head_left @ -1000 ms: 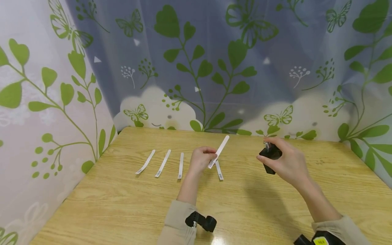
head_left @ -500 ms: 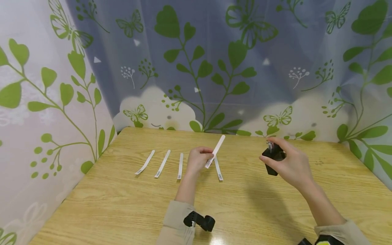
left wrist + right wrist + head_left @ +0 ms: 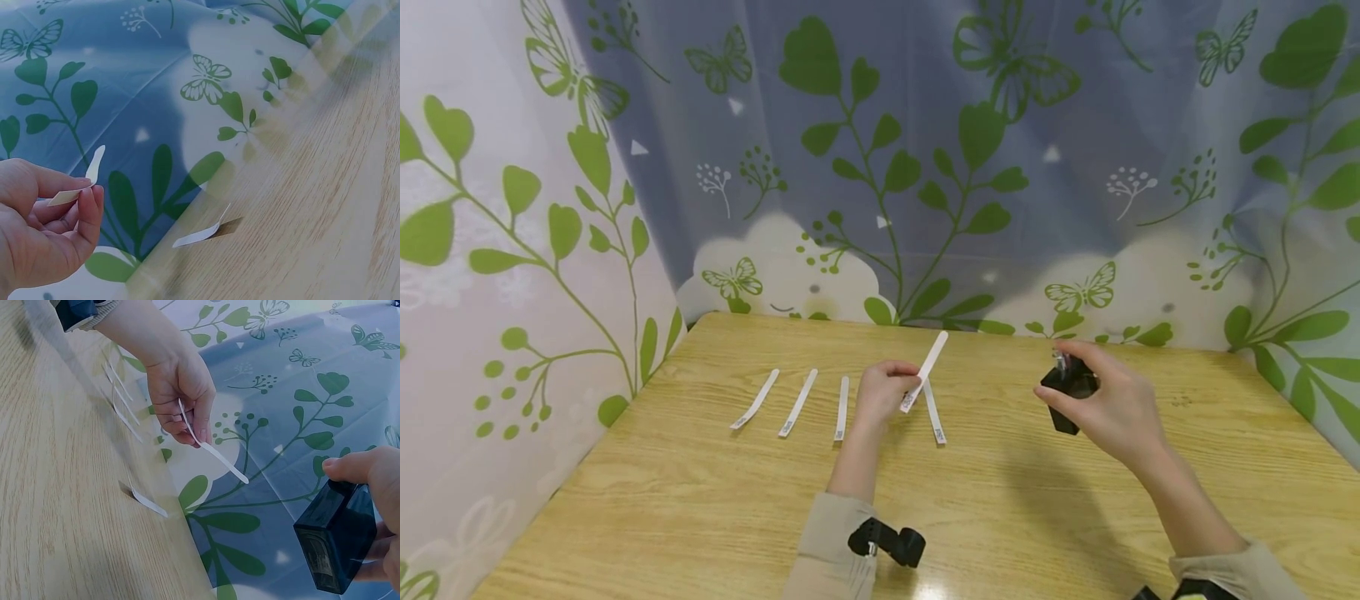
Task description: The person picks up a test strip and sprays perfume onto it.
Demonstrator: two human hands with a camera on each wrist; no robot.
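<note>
My left hand (image 3: 880, 393) pinches a white paper test strip (image 3: 934, 358) near its printed lower end, between thumb and fingers. The strip slants up to the right above the table, and in the left wrist view it looks bent. My right hand (image 3: 1120, 408) holds a black perfume bottle (image 3: 334, 534) off the table, to the right of the strip. Its index finger is at the metal spray top (image 3: 1060, 360), with the thumb on the near side. Just behind the held strip, another white strip (image 3: 936, 417) lies on the table, partly overlapped in the head view.
Several more white strips lie to the left on the wooden table (image 3: 700, 500), among them a leftmost strip (image 3: 756, 400) with a curled end. A patterned curtain (image 3: 880, 167) hangs right behind the table. Black cameras (image 3: 887, 542) are strapped to both sleeves.
My left hand and its strip have shifted slightly left. My right hand with the bottle has moved a little to the right, then stayed nearly still. Both grips are unchanged.
</note>
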